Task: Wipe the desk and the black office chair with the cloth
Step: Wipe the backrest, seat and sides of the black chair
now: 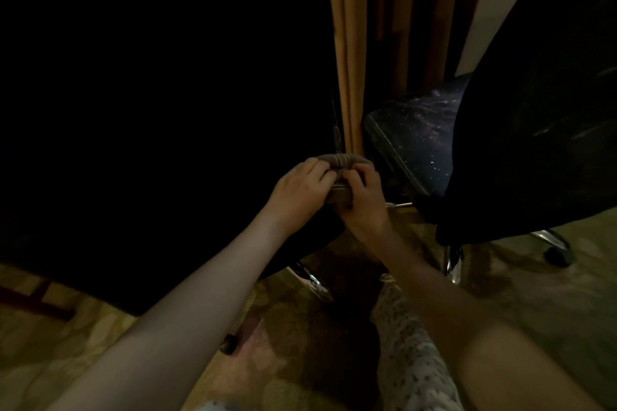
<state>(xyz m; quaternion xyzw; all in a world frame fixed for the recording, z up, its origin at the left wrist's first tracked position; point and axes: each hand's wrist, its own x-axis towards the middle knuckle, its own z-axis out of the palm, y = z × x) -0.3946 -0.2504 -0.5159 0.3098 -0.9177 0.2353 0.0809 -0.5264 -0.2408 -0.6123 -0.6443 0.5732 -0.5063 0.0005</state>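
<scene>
Between left hand (300,191) and right hand (363,198): cloth (340,161), seemingly gripped.

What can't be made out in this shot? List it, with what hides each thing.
1. Head view: the cloth is mostly covered by the left hand and right hand gripping it.
2. Head view: the dark mass at left is too underlit to identify.
3. Head view: the black chair runs off the top and right edges.

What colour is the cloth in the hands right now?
The cloth looks plain greyish brown, best seen in the dim head view.
</scene>
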